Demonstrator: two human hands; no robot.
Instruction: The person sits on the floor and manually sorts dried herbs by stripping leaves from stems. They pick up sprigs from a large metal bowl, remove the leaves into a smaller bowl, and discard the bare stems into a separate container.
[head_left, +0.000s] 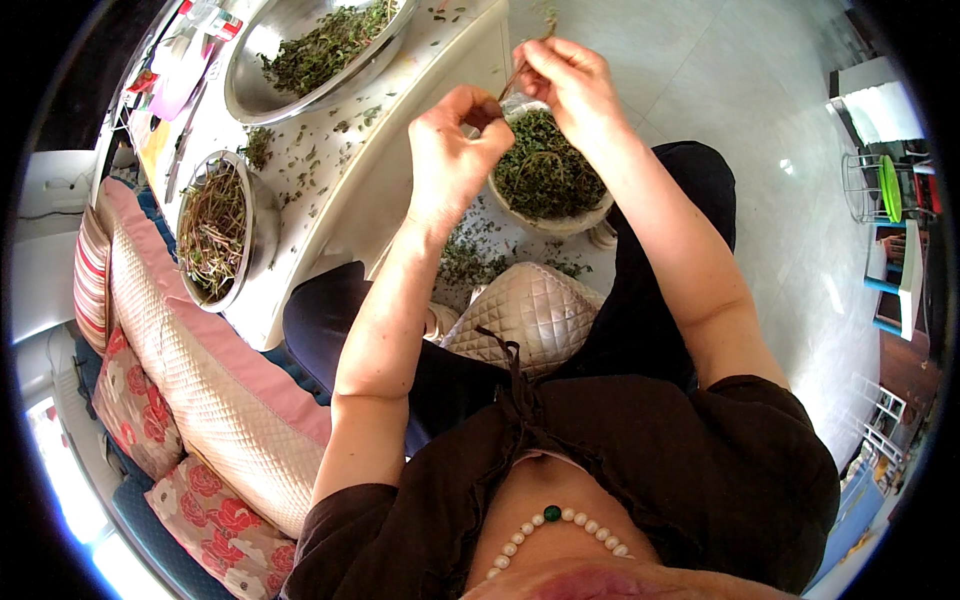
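My left hand (pixel 462 140) and my right hand (pixel 570 85) are raised over a round tub, both closed in a pinch. A thin brownish plant stem (pixel 511 83) runs between them, with a small green tip above the right fingers. Below, the tub (pixel 556 226) is heaped with small green leaves (pixel 548 172). To the left on the table, a steel bowl (pixel 262 222) holds a tangle of brown stems (pixel 211 232). Farther back, a wide steel basin (pixel 248 102) contains more leafy green sprigs (pixel 325 45).
Loose leaves lie across the white table (pixel 340 185) and on the floor around the tub. A quilted cushion (pixel 535 315) sits between my knees. The sofa (pixel 200 350) with floral pillows (pixel 215 515) is at left. Wire racks with a green plate (pixel 890 188) stand at far right.
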